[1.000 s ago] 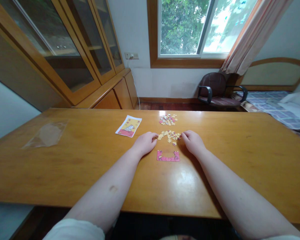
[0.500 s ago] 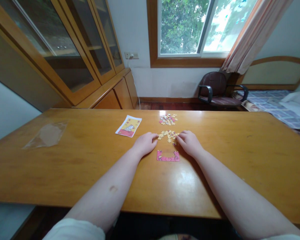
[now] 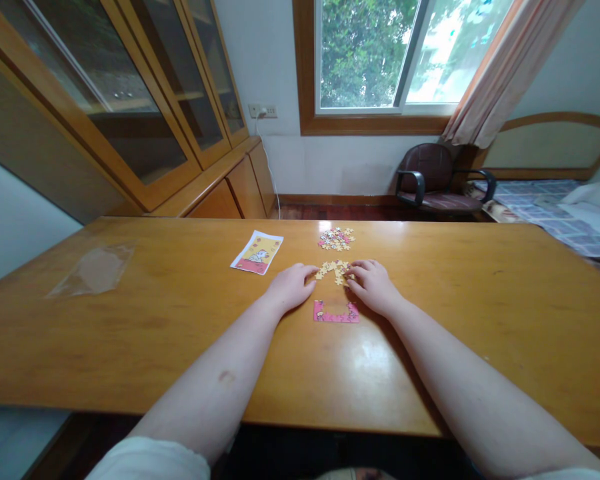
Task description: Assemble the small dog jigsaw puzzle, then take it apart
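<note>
Yellow jigsaw pieces [image 3: 338, 271] lie loose in a small group between my two hands. My left hand [image 3: 293, 287] rests at their left edge, fingers a little apart and nothing visible in them. On the right side, my right hand [image 3: 373, 285] reaches in with thumb and fingers spread, its fingertips at the outer pieces; whether it touches one is too small to tell. Nearer to me lies a joined pink part of the puzzle [image 3: 336, 317], shaped like a U open at the far side. Beyond the yellow group sits a pile of mixed puzzle pieces [image 3: 336, 239].
A picture card [image 3: 258, 253] with a white animal on yellow and pink lies left of the pieces. Farther left is a clear plastic bag [image 3: 94, 269]. All rest on a wooden table [image 3: 180, 320]. A chair [image 3: 433, 175] stands past its far edge.
My right hand has shifted slightly left over the edge of the yellow pieces, and its fingers have spread. A small dark piece by its thumb is now out of sight. My left hand barely moved.
</note>
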A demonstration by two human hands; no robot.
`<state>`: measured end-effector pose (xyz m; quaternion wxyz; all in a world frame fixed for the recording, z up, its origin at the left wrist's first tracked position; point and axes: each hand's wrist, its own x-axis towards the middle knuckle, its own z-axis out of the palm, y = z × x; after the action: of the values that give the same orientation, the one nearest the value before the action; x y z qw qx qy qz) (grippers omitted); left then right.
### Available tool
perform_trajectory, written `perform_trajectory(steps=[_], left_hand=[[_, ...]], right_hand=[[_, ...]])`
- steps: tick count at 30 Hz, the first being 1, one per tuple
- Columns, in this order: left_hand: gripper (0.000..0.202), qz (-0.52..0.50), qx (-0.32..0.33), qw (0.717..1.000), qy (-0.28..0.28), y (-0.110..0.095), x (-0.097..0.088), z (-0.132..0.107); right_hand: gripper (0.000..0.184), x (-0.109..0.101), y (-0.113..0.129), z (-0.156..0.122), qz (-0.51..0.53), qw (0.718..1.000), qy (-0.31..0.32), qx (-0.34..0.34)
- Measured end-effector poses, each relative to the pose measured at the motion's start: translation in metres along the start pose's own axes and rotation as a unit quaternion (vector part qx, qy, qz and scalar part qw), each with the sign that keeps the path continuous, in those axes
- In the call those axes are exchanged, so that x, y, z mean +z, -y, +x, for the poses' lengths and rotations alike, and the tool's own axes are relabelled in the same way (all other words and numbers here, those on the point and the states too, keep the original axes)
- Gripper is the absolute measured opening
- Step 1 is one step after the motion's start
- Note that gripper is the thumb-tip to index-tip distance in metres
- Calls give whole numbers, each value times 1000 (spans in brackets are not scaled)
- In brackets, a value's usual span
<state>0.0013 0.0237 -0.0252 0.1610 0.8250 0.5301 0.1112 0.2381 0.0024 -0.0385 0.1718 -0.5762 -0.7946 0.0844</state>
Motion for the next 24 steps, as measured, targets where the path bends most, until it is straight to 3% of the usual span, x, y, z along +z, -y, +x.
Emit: perform_trajectory(steps=[4,8,16,20,24], left_hand=[[34,10,29,999,22,-4,-2,-1],[35,14,26,1000,6,-5,-2,-1],[27,22,60,998,-30,-5,1,-2],[28,27,27,998,-49,-2,3,-1],[44,43,27,998,-40,-1,7,1]], right_hand=[[42,5,2,-2,-39,999,12,1],[56,8,3,-2,-52,998,28,14],[41,3,5,-3,-9,997,57,-44],[38,5,-1,0,-12,1000,25,-5],[53,12,-3,3,-46,998,-1,37]])
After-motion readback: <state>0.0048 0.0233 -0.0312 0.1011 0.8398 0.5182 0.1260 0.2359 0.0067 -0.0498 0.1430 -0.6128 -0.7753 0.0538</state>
